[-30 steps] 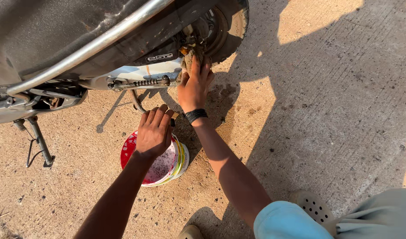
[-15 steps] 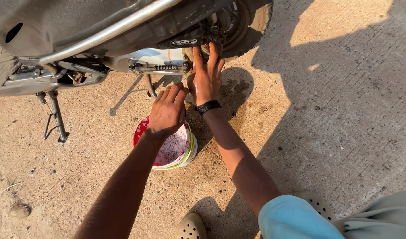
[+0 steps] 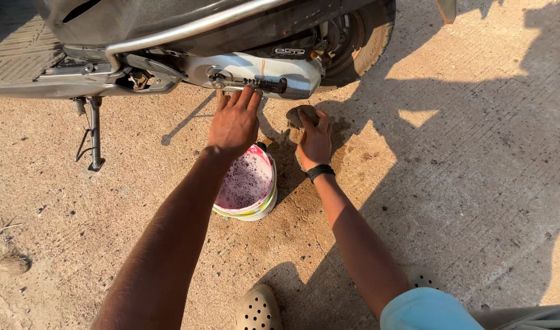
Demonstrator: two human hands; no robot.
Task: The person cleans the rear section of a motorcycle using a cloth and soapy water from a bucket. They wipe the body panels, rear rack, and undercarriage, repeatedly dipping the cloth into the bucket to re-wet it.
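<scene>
Left hand (image 3: 234, 125) touches the scooter's engine casing (image 3: 255, 70); right hand (image 3: 313, 143) grips a sponge (image 3: 299, 114) beside the bucket (image 3: 248, 183)

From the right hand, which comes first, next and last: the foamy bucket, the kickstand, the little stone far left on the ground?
From the right hand:
1. Foamy bucket, just left of it.
2. Kickstand, further left under the scooter.
3. Stone, far lower left.

Hard, warm sunlight falls low from about 10 o'clock, throwing long, sharp-edged shadows toward 4 o'clock across the pale cracked concrete floor (image 3: 475, 183). A broad dark shadow covers the frame from 1 to 5 o'clock, broken by sunlit patches. The silver metal engine casing (image 3: 280, 70) glares slightly. The dark scooter underbody (image 3: 170, 15) at 12 o'clock is dim. Focus is crisp throughout; straight lines bow mildly near the edges.
</scene>
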